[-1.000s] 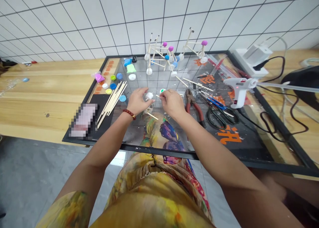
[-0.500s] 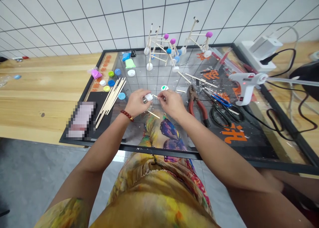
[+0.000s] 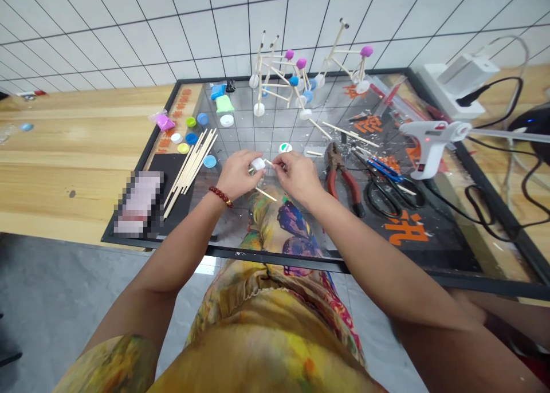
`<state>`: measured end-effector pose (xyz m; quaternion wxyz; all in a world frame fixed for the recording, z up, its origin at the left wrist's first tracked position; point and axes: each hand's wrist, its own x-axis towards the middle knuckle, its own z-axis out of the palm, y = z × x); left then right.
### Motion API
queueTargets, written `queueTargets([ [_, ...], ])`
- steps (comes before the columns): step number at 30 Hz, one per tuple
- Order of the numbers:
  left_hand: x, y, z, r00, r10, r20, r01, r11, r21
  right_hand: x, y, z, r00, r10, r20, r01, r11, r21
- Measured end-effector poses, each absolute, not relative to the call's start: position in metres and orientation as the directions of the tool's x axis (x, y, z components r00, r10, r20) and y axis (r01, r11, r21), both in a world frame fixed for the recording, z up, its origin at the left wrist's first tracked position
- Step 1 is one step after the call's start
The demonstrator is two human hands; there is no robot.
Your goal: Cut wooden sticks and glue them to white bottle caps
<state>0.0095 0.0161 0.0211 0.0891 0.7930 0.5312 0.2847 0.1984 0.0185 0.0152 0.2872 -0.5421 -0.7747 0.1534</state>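
Note:
Near the middle of the glass-topped table, my left hand [image 3: 237, 177] is closed on a small white piece [image 3: 258, 164], held between thumb and fingers. My right hand [image 3: 296, 175] pinches a short wooden stick [image 3: 269, 162], its free tip pointing left at the white piece. A narrow gap seems to lie between them; contact is hard to tell. Below my fingers a loose wooden stick [image 3: 265, 194] slants over the glass. A white lid with a green mark [image 3: 285, 148] lies just beyond my right hand.
Pliers [image 3: 338, 175], scissors [image 3: 384, 189] and a white glue gun [image 3: 433, 144] lie to the right. Wooden sticks [image 3: 189, 169] and several coloured lids [image 3: 209, 161] are on the left. Stick models [image 3: 279, 75] with white wheels and coloured balls stand at the back.
The camera view has shifted slightly. Both hands keep almost the same pose, with the white piece and the short stick still held.

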Motion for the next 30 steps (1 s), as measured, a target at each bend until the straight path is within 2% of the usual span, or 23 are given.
queueTargets([
  [22,0.009,0.0149,0.0246,0.266,0.898,0.35,0.759,-0.419,0.498,0.1963,0.0162,0.0177,-0.242,0.925,0.292,0.743,0.37,-0.558],
  [30,0.0088,0.0139,0.0261,0.273,0.898,0.346,0.764,-0.421,0.489,0.196,0.0175,0.0202,-0.261,0.932,0.25,0.751,0.359,-0.554],
])
